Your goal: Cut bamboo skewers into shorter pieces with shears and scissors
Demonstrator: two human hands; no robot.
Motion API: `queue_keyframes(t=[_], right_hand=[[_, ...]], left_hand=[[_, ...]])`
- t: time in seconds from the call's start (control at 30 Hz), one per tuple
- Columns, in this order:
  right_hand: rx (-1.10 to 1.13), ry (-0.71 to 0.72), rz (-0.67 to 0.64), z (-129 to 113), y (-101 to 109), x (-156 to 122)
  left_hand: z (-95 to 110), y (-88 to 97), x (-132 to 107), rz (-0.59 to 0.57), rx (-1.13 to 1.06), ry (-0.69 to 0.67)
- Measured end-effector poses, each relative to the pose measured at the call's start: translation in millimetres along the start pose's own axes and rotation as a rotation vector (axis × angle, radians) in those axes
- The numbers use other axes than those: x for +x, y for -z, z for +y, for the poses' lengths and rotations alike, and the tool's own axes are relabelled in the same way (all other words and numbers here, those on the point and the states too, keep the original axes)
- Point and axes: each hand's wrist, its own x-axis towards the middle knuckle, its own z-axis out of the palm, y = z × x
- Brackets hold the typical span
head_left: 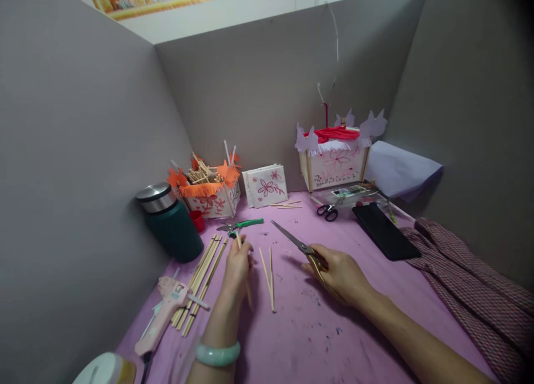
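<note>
My left hand (237,264), with a pale green bangle (217,355) on the wrist, is closed on a thin wooden stick (249,290). In my right hand (340,270) is a pair of scissors (306,249) with gold handles, their blades pointing to the upper left. Between the hands two loose wooden sticks (267,278) lie on the purple cloth, meeting in a narrow V. Left of my left hand lie bundles of sticks (204,278) bound with dark bands. Just beyond it are green-handled pruning shears (246,224).
At left stand a dark green bottle (173,228), a pink glue gun (164,311) and an orange-fringed box (211,203) of sticks. Flower-drawn cards (267,186) lean at the back. A decorated box (336,164), small scissors (328,212), a black phone (386,231) and checked fabric (471,284) are at right.
</note>
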Motion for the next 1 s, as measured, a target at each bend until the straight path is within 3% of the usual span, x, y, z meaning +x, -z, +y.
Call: queue_keyframes(t=[0.1, 0.23, 0.43, 0.7, 0.87, 1.0], right_hand=[[0.154, -0.023, -0.001, 1.1, -1.4, 3.1], [0.367, -0.084, -0.116, 1.2, -1.8, 5.5], [0.206, -0.050, -0.082, -0.1, -4.1, 0.9], [0.138, -0.027, -0.048, -0.4, -5.4, 1.0], [0.111, -0.014, -0.053, -0.4, -4.8, 0.8], [0.076, 0.003, -0.064, -2.2, -4.0, -0.3]], left_hand=[[3.5, -10.2, -10.5, -0.131, -0.105, 0.016], [2.7, -16.4, -19.1, -0.356, -0.236, 0.081], [2.1, -20.2, -22.9, -0.452, -0.345, 0.132], [-4.7, -20.7, -23.2, -0.484, -0.218, 0.107], [-6.6, -23.1, -21.0, -0.348, -0.242, 0.110], [-5.7, -22.8, -18.1, -0.303, -0.255, 0.082]])
